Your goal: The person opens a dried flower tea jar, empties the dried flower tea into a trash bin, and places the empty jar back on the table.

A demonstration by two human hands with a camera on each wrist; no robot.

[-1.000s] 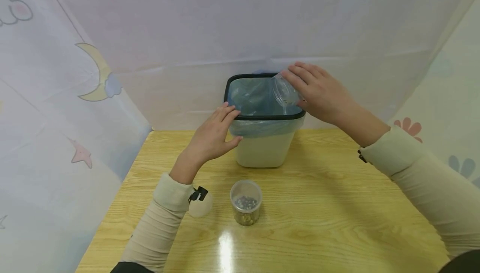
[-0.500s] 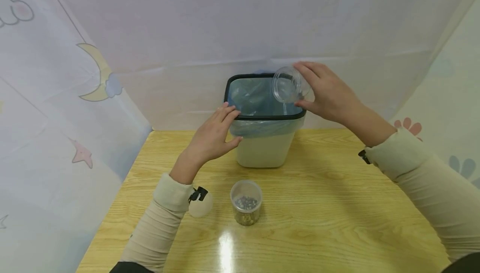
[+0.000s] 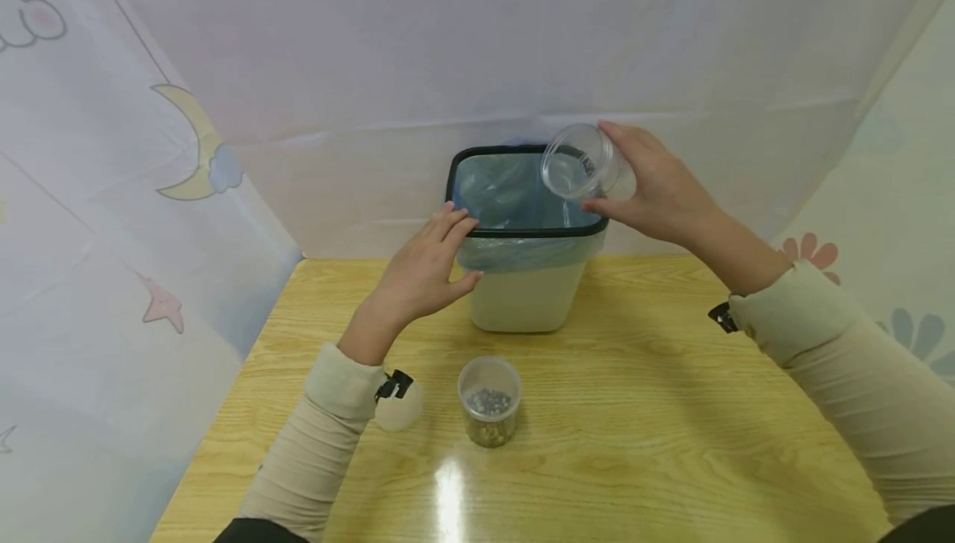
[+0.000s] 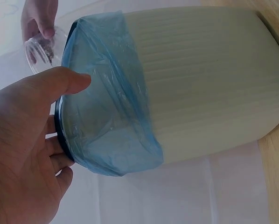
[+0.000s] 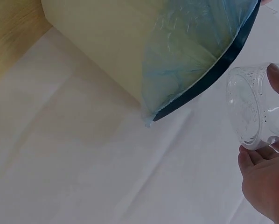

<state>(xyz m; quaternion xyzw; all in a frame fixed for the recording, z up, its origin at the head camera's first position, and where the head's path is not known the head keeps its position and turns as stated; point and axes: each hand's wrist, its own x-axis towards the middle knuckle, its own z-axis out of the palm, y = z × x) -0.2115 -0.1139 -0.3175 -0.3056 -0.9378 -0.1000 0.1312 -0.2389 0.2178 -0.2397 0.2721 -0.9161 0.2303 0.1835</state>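
A cream trash bin [image 3: 522,298] with a black rim stands at the back of the table, lined with a blue plastic bag [image 3: 522,254]. Lightly touching the rim's left front corner are the fingertips of my left hand [image 3: 418,278], its thumb held apart beside the bin. My right hand [image 3: 660,186] grips a clear plastic jar [image 3: 622,176] by its sides, tilted with its mouth toward the left, over the bin's right rim. Dark specks cling inside the jar in the right wrist view. The bin's bottom is hidden.
Another clear jar [image 3: 489,402], partly filled with small grey and yellowish pieces, stands nearer on the wooden table [image 3: 634,410]. A round whitish disc [image 3: 399,408] lies left of it, partly behind the left sleeve. Printed cloth [image 3: 373,70] hangs behind and at both sides.
The right hand has turned the jar from mouth down over the bin to a more sideways tilt, raising it slightly to the right. The left hand stays put.
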